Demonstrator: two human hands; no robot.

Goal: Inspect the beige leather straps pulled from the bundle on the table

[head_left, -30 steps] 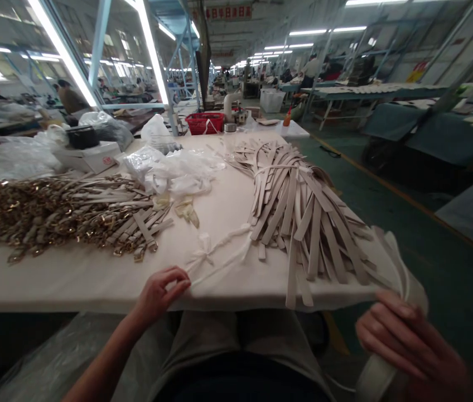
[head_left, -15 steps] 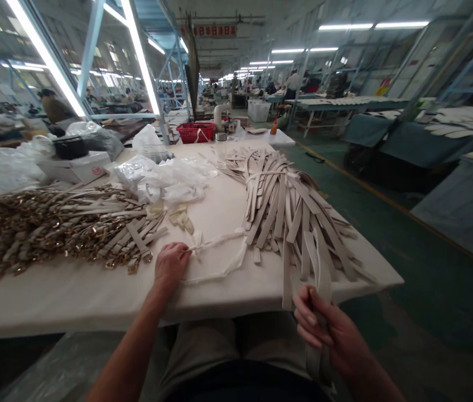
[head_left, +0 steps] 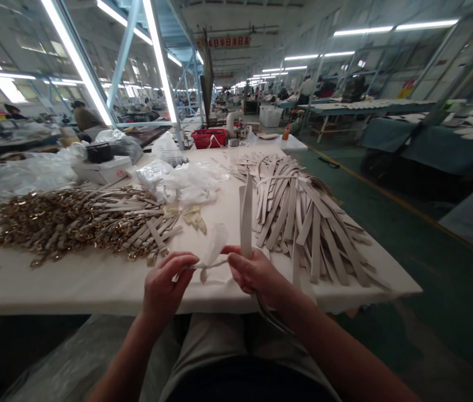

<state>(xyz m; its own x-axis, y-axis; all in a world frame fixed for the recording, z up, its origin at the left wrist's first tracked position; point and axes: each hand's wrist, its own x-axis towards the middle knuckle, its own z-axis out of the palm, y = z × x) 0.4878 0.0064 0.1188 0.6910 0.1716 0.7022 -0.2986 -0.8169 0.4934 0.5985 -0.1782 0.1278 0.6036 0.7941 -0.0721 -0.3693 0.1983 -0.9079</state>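
Observation:
My left hand (head_left: pixel 168 282) is closed in a pinch on one end of a twisted white plastic tie (head_left: pixel 209 263), just above the table's front part. My right hand (head_left: pixel 253 273) is closed around a few pale grey straps (head_left: pixel 245 220), which stand up above the fist and trail below it. The tie runs across to the right hand's fingers; whether they grip it too, I cannot tell. To the right lies a large bundle of similar straps (head_left: pixel 290 206), bound with a band. At the left is a heap of straps with gold-coloured buckles (head_left: pixel 81 223).
A cream-covered table (head_left: pixel 106 287) spans the front. Clear plastic bags (head_left: pixel 190 181), a white box (head_left: pixel 105 169) and a red basket (head_left: pixel 208 138) sit farther back. An orange bottle (head_left: pixel 285 132) stands beyond. Light fixtures on a blue frame (head_left: pixel 121 53) rise at the left.
My right hand has brought the straps left and up, close to my left hand. My left hand has lifted the plastic tie off the table. The view has turned slightly left.

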